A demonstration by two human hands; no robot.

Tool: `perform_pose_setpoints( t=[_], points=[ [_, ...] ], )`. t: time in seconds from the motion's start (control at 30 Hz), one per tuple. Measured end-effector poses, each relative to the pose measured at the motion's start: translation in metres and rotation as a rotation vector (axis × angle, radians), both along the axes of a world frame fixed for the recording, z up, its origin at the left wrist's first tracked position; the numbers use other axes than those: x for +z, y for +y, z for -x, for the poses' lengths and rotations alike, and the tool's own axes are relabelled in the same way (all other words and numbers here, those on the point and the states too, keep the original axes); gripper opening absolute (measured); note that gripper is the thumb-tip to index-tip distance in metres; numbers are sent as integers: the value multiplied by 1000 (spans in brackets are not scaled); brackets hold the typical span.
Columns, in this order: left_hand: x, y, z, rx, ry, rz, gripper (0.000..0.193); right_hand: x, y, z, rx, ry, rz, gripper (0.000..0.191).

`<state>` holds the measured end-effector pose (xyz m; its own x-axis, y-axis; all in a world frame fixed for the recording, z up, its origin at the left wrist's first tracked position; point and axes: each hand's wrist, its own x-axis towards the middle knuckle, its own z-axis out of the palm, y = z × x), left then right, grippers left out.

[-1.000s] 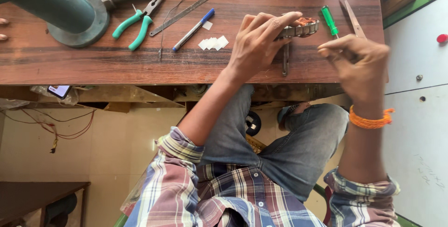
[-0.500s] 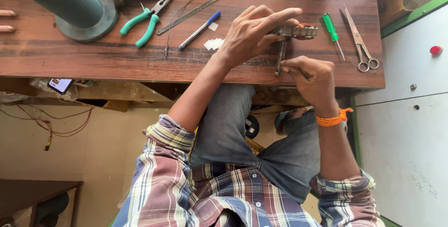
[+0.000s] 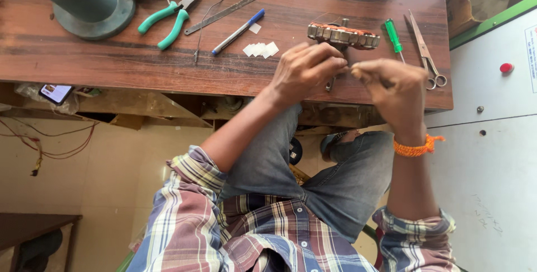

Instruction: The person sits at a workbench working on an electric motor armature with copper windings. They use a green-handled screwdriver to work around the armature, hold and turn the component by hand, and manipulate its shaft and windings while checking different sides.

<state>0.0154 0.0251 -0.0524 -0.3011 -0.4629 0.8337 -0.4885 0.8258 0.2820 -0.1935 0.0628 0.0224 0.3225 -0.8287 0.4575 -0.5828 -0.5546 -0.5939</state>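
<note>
**Hands meet just short of the stator at the counter's near edge**

Your two hands come together over the near edge of the counter (image 3: 112, 65), both on your side of the wound stator (image 3: 343, 35), which is the landmark here. Your left hand (image 3: 305, 73) sits nearest to it, fingers (image 3: 330, 62) curled and pinched toward the right hand, fingertips just below the stator's near rim. Your right hand (image 3: 394, 84), with the orange thread band (image 3: 415, 147) at the wrist, is drawn into a loose fist, its fingertips all but touching the left's. Whatever is pinched between them is too fine to make out; it may be wire, but you cannot tell from this view.

The stator lies flat-on to you, a ring of steel teeth and copper-coloured windings, its long axis running left to right across the counter. It lies straight ahead of both sets of fingers, slightly closer to the left hand. A dark shaft (image 3: 331, 84) runs down from under it toward the gap between your hands.

Just right of the stator lie a green-handled screwdriver (image 3: 394, 36) and a pair of scissors (image 3: 425, 54). To its left are small white paper slips (image 3: 260, 49), a blue-capped pen (image 3: 238, 32), then green-handled pliers (image 3: 170, 17) and a long steel ruler (image 3: 246, 2). Farthest left of it stands a green machine base (image 3: 84, 0).
</note>
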Motion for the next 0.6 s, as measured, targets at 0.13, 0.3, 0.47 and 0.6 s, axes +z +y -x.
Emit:
perform_pose_setpoints(
  t=[0.13,0.3,0.47,0.6],
  points=[
    [-10,15,31,68,498,-338,10,13,-27,-13,-75,139,48,5],
    [-7,16,58,-216,1201,-868,12,16,-57,-20,87,-46,65,3],
    [-1,11,71,-219,1370,-1017,11,11,-85,-12,-62,87,7,3],
    [-1,9,79,-121,1320,-893,11,8,-91,-2,-87,5,-55,3]
  ],
)
